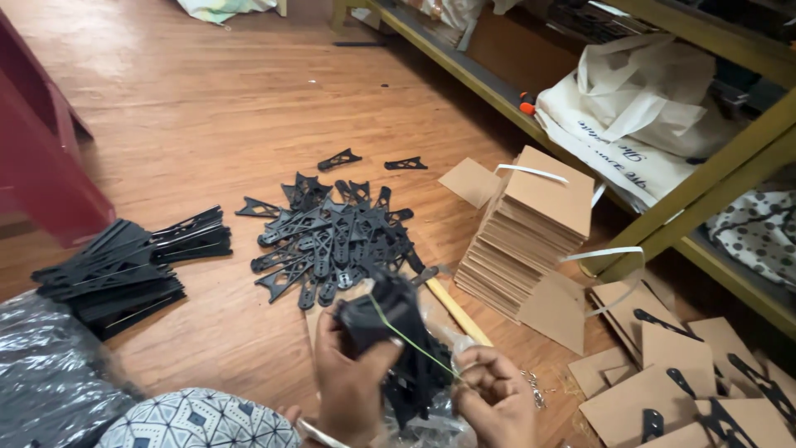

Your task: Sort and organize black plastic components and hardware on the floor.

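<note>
My left hand (348, 377) grips a bundle of flat black plastic parts (390, 319) near the bottom middle of the view. A thin green string (410, 340) runs across the bundle down to my right hand (493, 394), whose fingers pinch the string's end. The bundle sits over a crinkled clear plastic bag (431, 427) in front of me. Just beyond my hands, a loose pile of the same black parts (332, 236) lies on the wooden floor.
Bound stacks of black parts (124, 265) lie at left, beside a black plastic sheet (41, 373). A stack of cardboard sheets (531, 228) stands at right, with filled cardboard sleeves (672, 382) scattered near a metal shelf (705, 191). Red furniture (37, 149) stands at far left.
</note>
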